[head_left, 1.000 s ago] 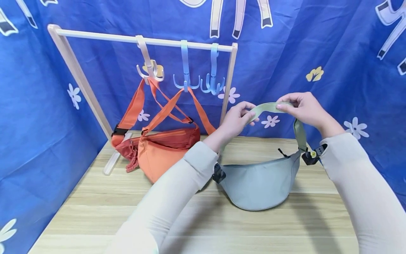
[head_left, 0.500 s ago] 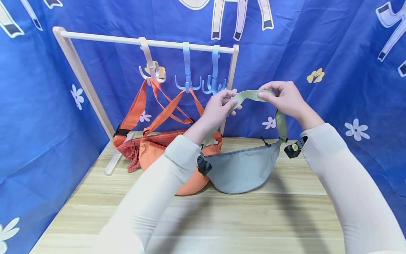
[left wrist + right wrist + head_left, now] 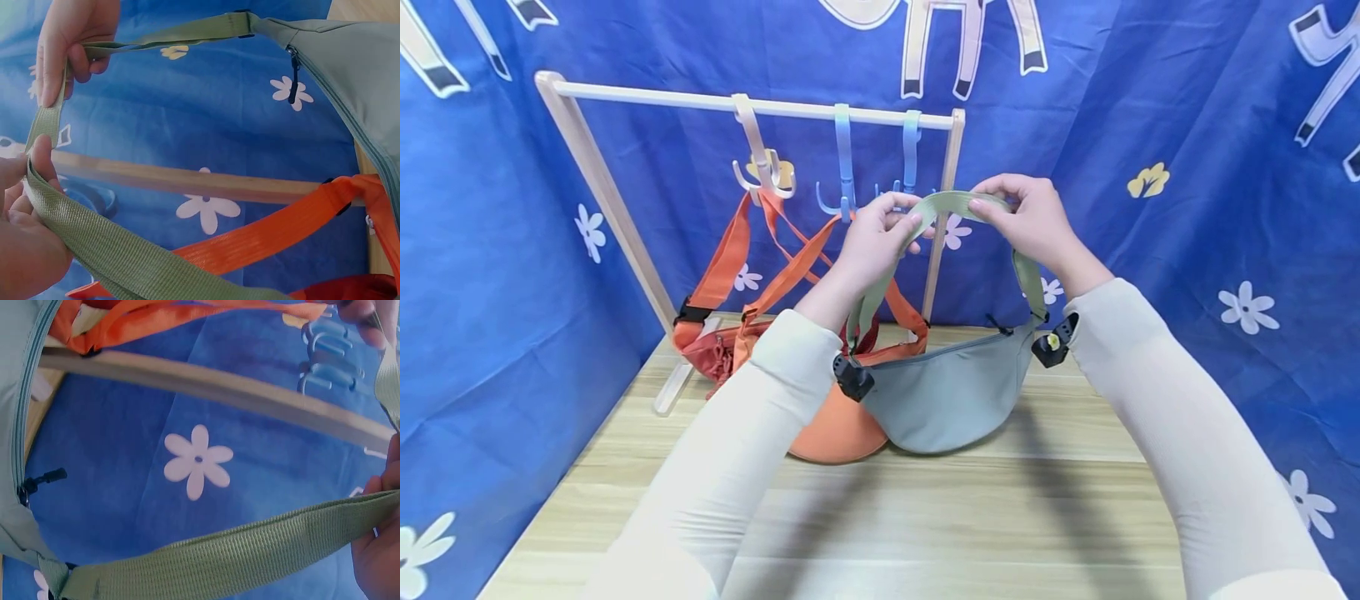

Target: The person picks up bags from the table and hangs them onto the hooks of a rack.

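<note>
A grey-green waist bag (image 3: 943,400) hangs by its green webbing strap (image 3: 953,202) from both hands. My left hand (image 3: 876,237) pinches the strap on the left, and my right hand (image 3: 1026,218) pinches it a short way to the right. Between them the strap arches up, in front of the rack's right post. In the left wrist view the strap (image 3: 106,240) runs through the fingers to the bag with its zipper (image 3: 344,106). The right wrist view shows the other strap side (image 3: 231,559). The rightmost blue hook (image 3: 912,150) is partly hidden behind the left hand.
A wooden rack (image 3: 685,98) bears a cream hook (image 3: 763,162) and a second blue hook (image 3: 844,158). From these hang a red bag (image 3: 711,354) and an orange bag (image 3: 842,429), both partly behind the left arm. A blue patterned curtain (image 3: 1187,233) stands behind the wooden table (image 3: 970,533).
Both hands have moved left and upward with the grey-green bag. It now overlaps the orange bag, and the strap has come close to the rack's right post and the blue hooks.
</note>
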`<act>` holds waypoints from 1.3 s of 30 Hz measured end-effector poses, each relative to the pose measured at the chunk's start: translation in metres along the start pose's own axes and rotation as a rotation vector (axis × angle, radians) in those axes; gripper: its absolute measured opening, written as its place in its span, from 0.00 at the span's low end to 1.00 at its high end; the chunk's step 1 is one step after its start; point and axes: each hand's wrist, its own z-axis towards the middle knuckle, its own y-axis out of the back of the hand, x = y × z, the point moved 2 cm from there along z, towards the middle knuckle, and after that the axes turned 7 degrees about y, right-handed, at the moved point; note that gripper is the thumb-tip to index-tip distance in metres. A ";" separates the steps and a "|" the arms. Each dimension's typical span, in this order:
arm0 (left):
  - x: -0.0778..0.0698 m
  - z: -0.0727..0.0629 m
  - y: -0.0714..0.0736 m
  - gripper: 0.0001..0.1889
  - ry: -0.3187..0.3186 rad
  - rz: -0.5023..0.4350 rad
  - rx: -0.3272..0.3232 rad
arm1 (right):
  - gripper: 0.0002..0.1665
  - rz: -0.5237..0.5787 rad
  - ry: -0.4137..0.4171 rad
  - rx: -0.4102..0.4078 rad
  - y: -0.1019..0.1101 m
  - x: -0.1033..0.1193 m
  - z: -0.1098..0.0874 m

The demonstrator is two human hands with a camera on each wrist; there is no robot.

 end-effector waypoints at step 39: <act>0.036 0.000 0.021 0.16 0.129 -0.020 -0.067 | 0.15 0.045 -0.128 -0.098 -0.063 -0.009 -0.008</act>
